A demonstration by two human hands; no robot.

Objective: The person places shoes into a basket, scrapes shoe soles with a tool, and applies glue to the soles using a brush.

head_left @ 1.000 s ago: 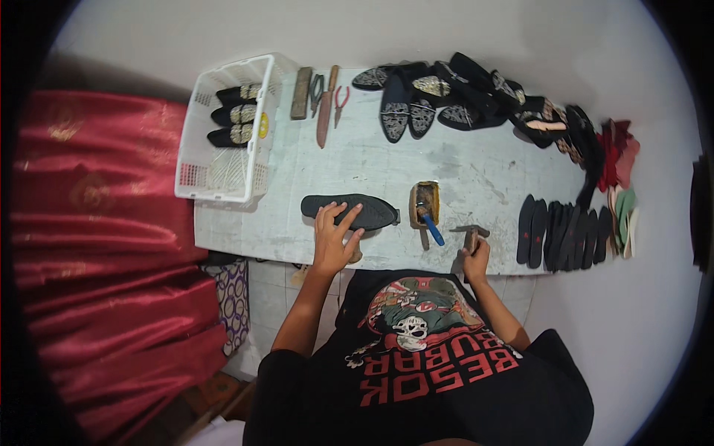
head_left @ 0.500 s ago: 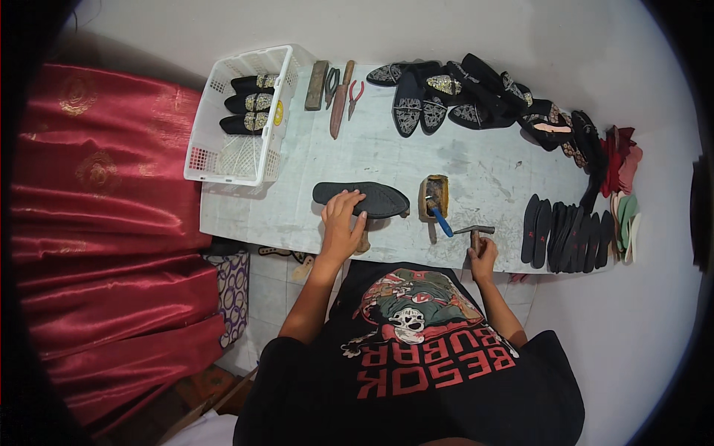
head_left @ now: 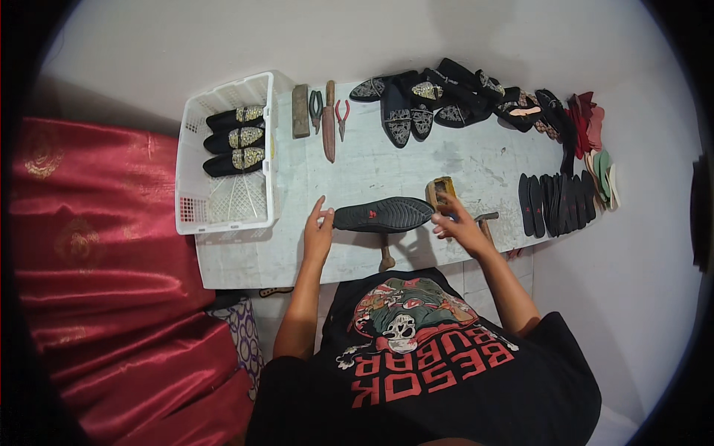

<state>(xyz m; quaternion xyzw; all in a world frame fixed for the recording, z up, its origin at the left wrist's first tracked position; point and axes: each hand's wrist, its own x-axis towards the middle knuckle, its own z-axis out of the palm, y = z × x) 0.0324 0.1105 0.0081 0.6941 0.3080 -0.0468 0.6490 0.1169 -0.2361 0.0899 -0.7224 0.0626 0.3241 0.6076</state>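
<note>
Fingers spread, the left hand (head_left: 318, 232) and right hand (head_left: 462, 230) flank a black shoe sole (head_left: 393, 215) lying crosswise, pointed end rightward.

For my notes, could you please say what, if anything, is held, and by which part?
The black sole: left hand at its rounded end, right hand at its pointed tip; whether either grips cannot be told.

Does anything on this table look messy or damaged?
No damage stands out; the central black sole looks intact. Black shoes heaped along the far edge overlap at mixed angles, unlike the neat row of soles at right. The tabletop looks smudged.
</note>
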